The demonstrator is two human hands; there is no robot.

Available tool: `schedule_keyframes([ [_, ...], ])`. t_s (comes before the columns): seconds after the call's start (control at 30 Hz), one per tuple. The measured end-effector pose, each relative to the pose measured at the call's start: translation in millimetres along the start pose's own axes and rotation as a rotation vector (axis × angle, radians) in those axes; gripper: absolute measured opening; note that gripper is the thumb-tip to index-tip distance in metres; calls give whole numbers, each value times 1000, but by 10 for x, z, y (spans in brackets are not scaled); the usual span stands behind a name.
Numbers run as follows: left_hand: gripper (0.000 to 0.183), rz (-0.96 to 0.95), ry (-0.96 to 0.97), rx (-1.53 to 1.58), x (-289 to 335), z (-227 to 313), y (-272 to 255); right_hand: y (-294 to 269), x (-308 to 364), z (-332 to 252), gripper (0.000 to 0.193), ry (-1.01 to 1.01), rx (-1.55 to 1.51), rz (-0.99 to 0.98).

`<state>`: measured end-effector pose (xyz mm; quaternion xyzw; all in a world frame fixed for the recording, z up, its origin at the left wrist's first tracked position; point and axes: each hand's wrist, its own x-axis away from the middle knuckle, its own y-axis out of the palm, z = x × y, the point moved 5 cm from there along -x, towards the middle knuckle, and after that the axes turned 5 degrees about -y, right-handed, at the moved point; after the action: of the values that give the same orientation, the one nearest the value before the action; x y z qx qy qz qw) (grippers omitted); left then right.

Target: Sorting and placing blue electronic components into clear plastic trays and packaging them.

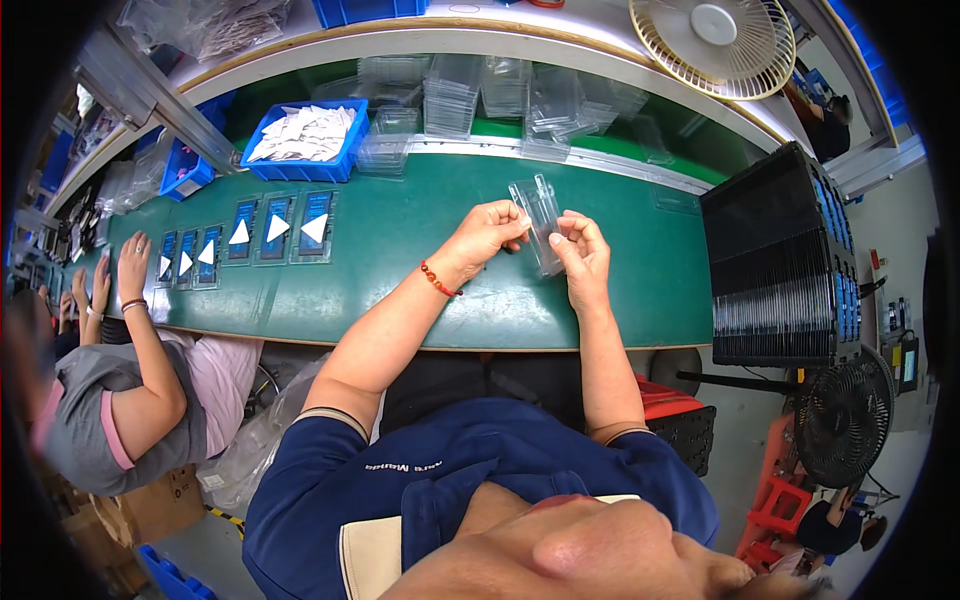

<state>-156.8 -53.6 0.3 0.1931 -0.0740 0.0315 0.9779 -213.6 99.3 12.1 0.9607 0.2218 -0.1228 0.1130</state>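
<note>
- The right hand [583,252] pinches the near right edge of a clear plastic case [540,222], fingers curled on it.
- The left hand [490,232] grips the case's left side; a red bead bracelet [438,280] sits on that wrist.
- The case is held tilted above the green belt [400,240], just right of its middle.
- A co-worker's hand [133,262] rests on the belt at the far left.
- Blue packs with white triangles [275,228] lie in a row on the belt, left of the hands.
- A stack of black trays [780,260] stands to the right.
- Farther off: a blue bin [305,140] of white packets, stacks of clear cases [450,100], and a white fan [715,40].
</note>
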Motion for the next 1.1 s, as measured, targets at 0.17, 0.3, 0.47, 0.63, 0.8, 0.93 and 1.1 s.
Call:
schedule_keyframes([
  [0.17,13,24,-37,36,18,71,-87,-322,-27,-233,29,-232,829,264],
  [0.3,13,18,-18,-82,32,136,-70,-267,26,-279,36,-277,1293,211],
  [0.47,13,-16,30,-41,63,153,-52,294,-16,-301,63,-166,464,-151],
  [0.63,13,-53,31,227,83,150,25,399,9,-59,68,56,105,-202],
  [0.8,17,-126,-8,247,109,71,133,391,19,-128,61,64,-8,-147],
  [0.93,17,-114,-4,224,87,48,172,375,6,-111,61,57,-17,-122],
  [1.1,16,-93,32,268,90,20,174,373,24,-48,62,188,-178,-113],
])
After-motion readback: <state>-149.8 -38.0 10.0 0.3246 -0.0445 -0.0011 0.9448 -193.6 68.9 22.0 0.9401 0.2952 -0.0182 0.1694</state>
